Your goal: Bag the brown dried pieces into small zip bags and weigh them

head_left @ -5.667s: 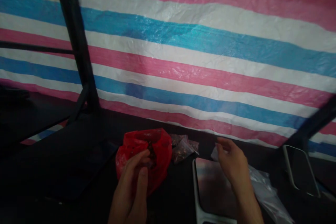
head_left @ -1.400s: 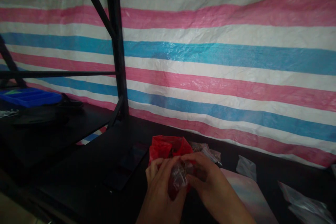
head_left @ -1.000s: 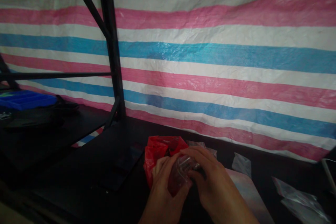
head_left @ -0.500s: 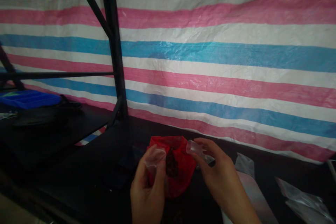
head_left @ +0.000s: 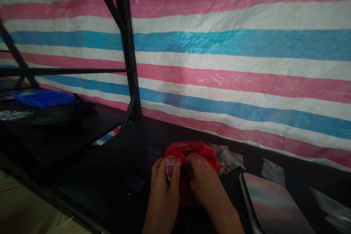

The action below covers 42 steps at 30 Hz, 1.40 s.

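Note:
A red plastic bag (head_left: pixel 210 155) stands open-mouthed on the black table, with dark small contents partly visible inside. My left hand (head_left: pixel 166 182) is closed on a small clear plastic bag (head_left: pixel 170 168) at the near left of the red bag's rim. My right hand (head_left: pixel 203 179) reaches into the red bag's mouth with bent fingers; the fingertips and whatever they hold are hidden. Just behind and right of it lie clear zip bags (head_left: pixel 229 161) filled with brownish bits, close against the red bag.
Right of my right hand is a flat silver device with a shiny top (head_left: pixel 274 201). Empty-looking clear bags (head_left: pixel 274 172) lie beyond it and at the far right. A black metal post (head_left: pixel 131 55) rises at left; a blue tray (head_left: pixel 44 98) sits on the adjoining table.
My right hand has moved left and down into the red bag; the clear plastic cup it held is now out of sight. My left hand keeps the clear bag. The view has shifted.

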Each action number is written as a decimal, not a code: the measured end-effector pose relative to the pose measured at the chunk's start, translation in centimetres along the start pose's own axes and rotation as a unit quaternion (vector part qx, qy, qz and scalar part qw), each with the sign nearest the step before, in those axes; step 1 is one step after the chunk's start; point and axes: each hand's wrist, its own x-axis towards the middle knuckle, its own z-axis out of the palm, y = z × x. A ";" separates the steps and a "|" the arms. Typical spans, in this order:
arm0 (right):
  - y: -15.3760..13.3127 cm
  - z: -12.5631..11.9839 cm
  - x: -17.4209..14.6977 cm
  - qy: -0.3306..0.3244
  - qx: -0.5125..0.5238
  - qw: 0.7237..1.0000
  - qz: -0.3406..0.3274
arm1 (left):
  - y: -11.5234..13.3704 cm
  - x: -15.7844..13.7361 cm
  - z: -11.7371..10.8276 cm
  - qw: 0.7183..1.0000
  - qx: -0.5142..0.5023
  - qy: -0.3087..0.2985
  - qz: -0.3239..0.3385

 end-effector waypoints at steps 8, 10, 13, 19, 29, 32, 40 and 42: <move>0.7 1.0 0.1 0.020 0.080 0.996 -0.017 | 0.6 0.8 -1.8 0.976 -0.156 -0.052 -0.145; 0.7 1.4 0.2 0.040 0.105 0.994 0.000 | 0.5 0.8 -2.1 0.964 -0.198 -0.043 -0.173; 0.5 2.0 0.3 0.069 0.143 0.987 0.021 | 0.2 0.9 -2.2 0.953 -0.225 -0.049 -0.199; 0.9 2.4 0.6 0.093 0.246 0.964 0.047 | -0.3 1.5 -2.2 0.960 -0.195 -0.054 -0.196; 2.6 -0.9 -0.3 0.097 0.369 0.923 0.045 | 1.2 1.0 -1.3 0.996 -0.069 0.055 -0.004; 1.8 -2.3 -1.3 0.096 0.439 0.893 0.027 | 1.2 0.2 -0.8 0.997 -0.010 0.037 0.069; -0.1 -4.5 -3.5 0.154 0.220 0.956 -0.121 | -0.4 -0.9 1.6 0.985 0.072 -0.101 0.118; 0.1 -4.6 -3.8 0.147 0.164 0.964 -0.147 | -0.5 -0.9 2.0 0.985 0.059 -0.105 0.121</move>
